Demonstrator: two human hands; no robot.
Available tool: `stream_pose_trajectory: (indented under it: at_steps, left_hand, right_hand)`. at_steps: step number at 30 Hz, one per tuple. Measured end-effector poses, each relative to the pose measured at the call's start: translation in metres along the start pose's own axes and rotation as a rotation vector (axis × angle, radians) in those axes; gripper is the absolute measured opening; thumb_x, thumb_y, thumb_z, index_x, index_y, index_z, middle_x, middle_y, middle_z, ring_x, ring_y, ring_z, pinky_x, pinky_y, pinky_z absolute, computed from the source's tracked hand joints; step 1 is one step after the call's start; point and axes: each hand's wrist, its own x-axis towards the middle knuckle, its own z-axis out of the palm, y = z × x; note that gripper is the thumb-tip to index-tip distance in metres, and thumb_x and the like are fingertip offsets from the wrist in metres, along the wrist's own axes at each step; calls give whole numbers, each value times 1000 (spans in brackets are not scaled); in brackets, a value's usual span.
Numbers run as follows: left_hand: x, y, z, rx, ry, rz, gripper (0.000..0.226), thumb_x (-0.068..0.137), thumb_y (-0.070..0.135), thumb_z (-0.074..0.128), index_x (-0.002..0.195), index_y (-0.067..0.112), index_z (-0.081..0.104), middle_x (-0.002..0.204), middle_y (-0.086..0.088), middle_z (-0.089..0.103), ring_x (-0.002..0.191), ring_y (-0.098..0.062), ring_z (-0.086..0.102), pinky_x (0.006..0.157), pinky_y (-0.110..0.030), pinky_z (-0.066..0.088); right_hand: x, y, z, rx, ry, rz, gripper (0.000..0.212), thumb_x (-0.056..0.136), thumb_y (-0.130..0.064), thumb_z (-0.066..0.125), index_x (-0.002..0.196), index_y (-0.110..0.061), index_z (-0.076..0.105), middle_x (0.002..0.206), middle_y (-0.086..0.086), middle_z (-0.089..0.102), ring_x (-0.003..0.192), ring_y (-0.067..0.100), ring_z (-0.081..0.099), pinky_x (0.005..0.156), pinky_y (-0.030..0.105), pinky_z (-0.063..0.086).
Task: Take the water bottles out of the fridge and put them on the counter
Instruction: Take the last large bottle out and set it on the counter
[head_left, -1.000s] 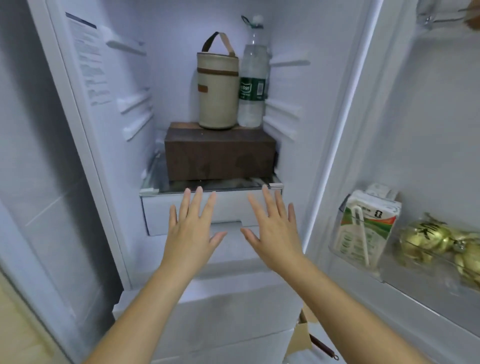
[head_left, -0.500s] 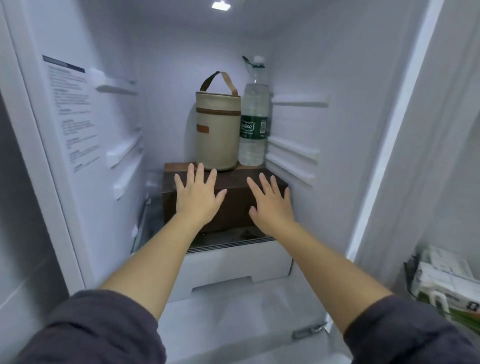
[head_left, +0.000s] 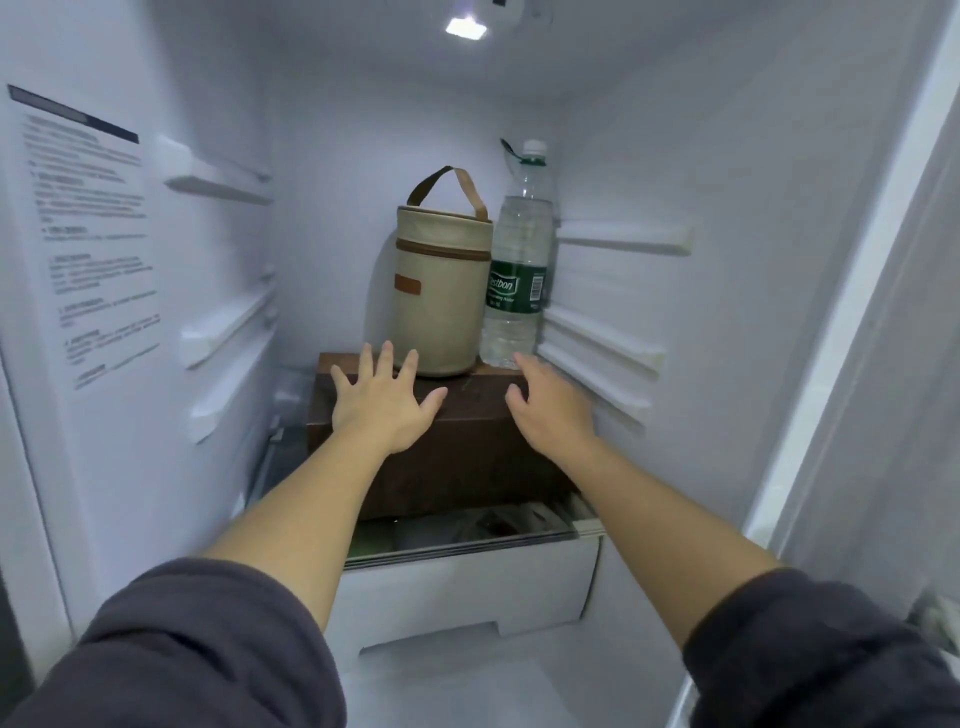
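Note:
A clear water bottle (head_left: 517, 260) with a green label and white cap stands upright at the back right of the open fridge, on top of a dark brown box (head_left: 467, 447). My right hand (head_left: 550, 410) reaches in with fingers stretched forward, its fingertips just below the bottle's base. My left hand (head_left: 382, 402) is spread flat over the box's top front edge, fingertips close to the beige bag. Both hands hold nothing.
A beige cylindrical bag (head_left: 441, 291) with a brown strap handle stands left of the bottle, touching it. Shelf rails (head_left: 597, 353) jut from both side walls. A white drawer (head_left: 467, 587) sits under a glass shelf below the box.
Both hands have moved up and deeper into the fridge, from the drawer front to the top of the brown box. The right hand now nears the bottle's base.

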Motion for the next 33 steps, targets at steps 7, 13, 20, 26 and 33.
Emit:
stream_pose_trajectory:
  at_steps: [7, 13, 20, 26, 33]
  left_hand:
    - [6, -1, 4, -24, 2, -24, 78, 91, 72, 18, 154, 28, 3, 163, -7, -3, 148, -32, -6, 116, -62, 8]
    - [6, 1, 4, -46, 4, -29, 79, 91, 71, 19, 154, 28, 2, 162, -7, -5, 148, -31, -8, 116, -61, 8]
    - [12, -1, 6, -47, 34, -36, 78, 91, 71, 18, 154, 28, 1, 162, -7, -6, 148, -30, -8, 117, -60, 8]
    - [13, -2, 6, -47, 15, -42, 77, 91, 71, 19, 154, 29, 3, 163, -6, -4, 149, -30, -6, 116, -60, 11]
    - [8, -4, 0, -41, -9, -30, 77, 92, 70, 19, 154, 28, 4, 163, -7, -3, 149, -30, -6, 116, -60, 10]
  right_hand:
    - [116, -22, -29, 396, 229, 193, 64, 84, -22, 70, 141, -15, 40, 130, 9, 55, 116, 28, 57, 90, 37, 50]
    - [168, -25, -41, 536, 208, 358, 70, 80, -16, 76, 138, -8, 37, 131, 14, 55, 119, 30, 56, 88, 31, 46]
    - [189, -22, -27, 614, 232, 374, 90, 69, -14, 85, 139, -9, 29, 134, 15, 50, 123, 32, 53, 104, 47, 47]
    - [176, -31, -28, 510, 302, 396, 88, 67, -26, 87, 135, -9, 33, 134, 15, 51, 120, 33, 54, 98, 43, 50]
    - [138, -40, -52, 406, 231, 433, 80, 75, -32, 83, 134, -9, 33, 134, 12, 52, 119, 30, 55, 76, 31, 41]
